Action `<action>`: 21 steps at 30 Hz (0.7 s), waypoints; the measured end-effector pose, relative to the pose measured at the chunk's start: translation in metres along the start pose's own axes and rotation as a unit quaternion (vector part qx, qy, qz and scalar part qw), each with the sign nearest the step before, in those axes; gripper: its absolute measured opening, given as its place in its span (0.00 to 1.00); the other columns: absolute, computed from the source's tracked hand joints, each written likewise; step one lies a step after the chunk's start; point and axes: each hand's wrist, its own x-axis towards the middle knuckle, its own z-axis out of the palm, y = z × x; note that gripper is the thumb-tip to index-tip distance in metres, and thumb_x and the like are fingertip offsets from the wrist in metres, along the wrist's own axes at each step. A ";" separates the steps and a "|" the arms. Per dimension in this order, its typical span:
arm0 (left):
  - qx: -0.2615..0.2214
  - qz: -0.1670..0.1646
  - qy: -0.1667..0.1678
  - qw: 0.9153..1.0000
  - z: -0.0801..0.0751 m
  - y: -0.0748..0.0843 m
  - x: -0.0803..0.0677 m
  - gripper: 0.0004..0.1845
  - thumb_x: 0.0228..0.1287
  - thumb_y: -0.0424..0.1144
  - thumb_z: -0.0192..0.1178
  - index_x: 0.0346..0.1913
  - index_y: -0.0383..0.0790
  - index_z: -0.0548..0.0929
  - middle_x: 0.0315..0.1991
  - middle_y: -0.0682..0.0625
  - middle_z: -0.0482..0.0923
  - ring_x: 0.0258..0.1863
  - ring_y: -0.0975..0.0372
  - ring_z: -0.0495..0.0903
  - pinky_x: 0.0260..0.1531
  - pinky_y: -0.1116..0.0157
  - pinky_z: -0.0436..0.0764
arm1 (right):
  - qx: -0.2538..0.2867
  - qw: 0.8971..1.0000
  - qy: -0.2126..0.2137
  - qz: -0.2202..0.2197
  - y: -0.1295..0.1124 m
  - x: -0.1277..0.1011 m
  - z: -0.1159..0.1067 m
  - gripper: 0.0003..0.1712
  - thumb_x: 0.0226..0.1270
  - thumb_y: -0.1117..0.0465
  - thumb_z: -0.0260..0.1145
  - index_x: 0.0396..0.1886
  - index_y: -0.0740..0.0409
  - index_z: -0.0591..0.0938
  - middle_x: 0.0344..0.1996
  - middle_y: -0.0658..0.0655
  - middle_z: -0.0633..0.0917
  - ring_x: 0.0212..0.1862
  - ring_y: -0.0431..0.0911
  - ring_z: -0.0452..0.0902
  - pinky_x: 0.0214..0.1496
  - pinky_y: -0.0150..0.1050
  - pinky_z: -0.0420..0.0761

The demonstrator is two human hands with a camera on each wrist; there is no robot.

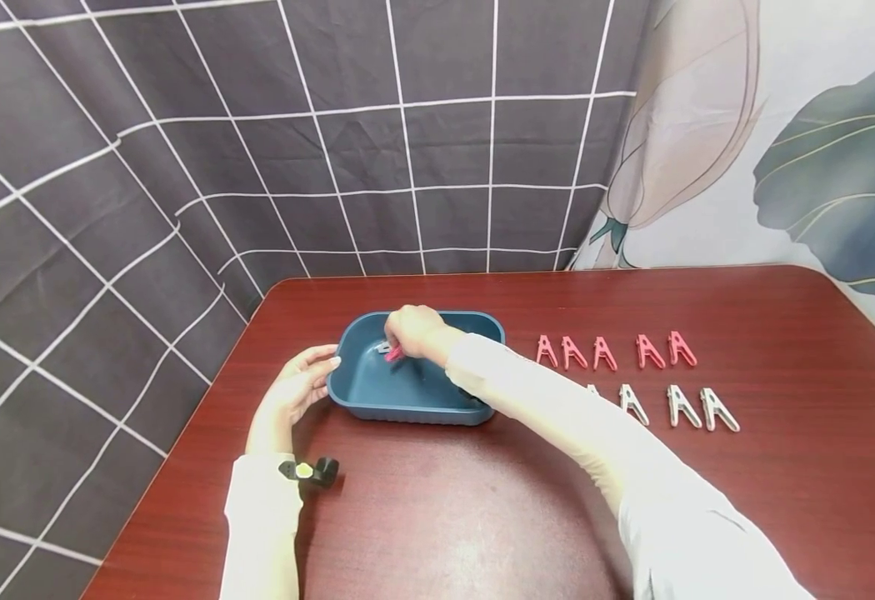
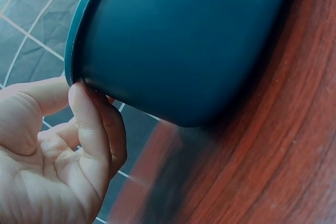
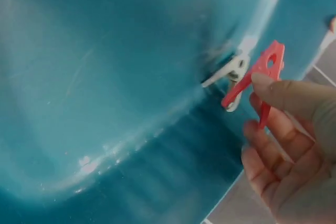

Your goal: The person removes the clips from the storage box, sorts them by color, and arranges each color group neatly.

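A blue plastic basin (image 1: 407,412) stands on the table. My left hand (image 1: 298,387) pinches its left rim between thumb and fingers; the left wrist view shows this hand (image 2: 63,150) against the basin's outer wall (image 2: 173,40). Reaching inside the basin, my right hand (image 1: 417,327) holds a red clothespin (image 1: 394,354). In the right wrist view, thumb and fingers pinch that red clothespin (image 3: 272,59). Right beside it, a white clothespin (image 3: 236,67) lies against the basin's inner wall; whether the two touch, I cannot tell.
Right of the basin, several red clothespins (image 1: 605,353) form a row on the reddish-brown table (image 1: 452,517). Nearer me is a row of several white clothespins (image 1: 682,406), partly covered by my right sleeve (image 1: 557,417). A dark gridded cloth (image 1: 445,150) hangs behind the table.
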 end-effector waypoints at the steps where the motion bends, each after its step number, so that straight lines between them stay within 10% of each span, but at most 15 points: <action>1: -0.001 0.000 -0.001 1.000 0.000 0.000 0.000 0.17 0.69 0.32 0.54 0.58 0.34 0.69 0.32 0.60 0.81 0.29 0.70 0.80 0.31 0.73 0.80 | 0.016 1.000 0.007 0.008 0.001 -0.001 -0.003 0.08 0.60 0.67 0.63 0.29 0.52 0.86 0.29 0.50 0.86 0.34 0.44 0.77 0.35 0.37 0.76; 14: -0.004 -0.001 -0.014 1.000 0.001 0.000 0.000 0.16 0.69 0.33 0.54 0.58 0.37 0.70 0.33 0.60 0.81 0.31 0.71 0.81 0.33 0.73 0.80 | 0.201 0.973 0.089 0.065 0.021 -0.016 -0.039 0.06 0.50 0.68 0.72 0.31 0.58 0.88 0.30 0.54 0.88 0.35 0.47 0.79 0.37 0.35 0.77; 21: 0.019 -0.004 -0.005 1.000 0.000 -0.002 -0.001 0.12 0.69 0.35 0.55 0.53 0.46 0.73 0.33 0.62 0.80 0.32 0.72 0.80 0.33 0.74 0.78 | 0.338 0.929 0.104 0.107 0.038 -0.026 -0.046 0.10 0.48 0.68 0.74 0.33 0.62 0.87 0.29 0.58 0.88 0.31 0.42 0.77 0.32 0.28 0.73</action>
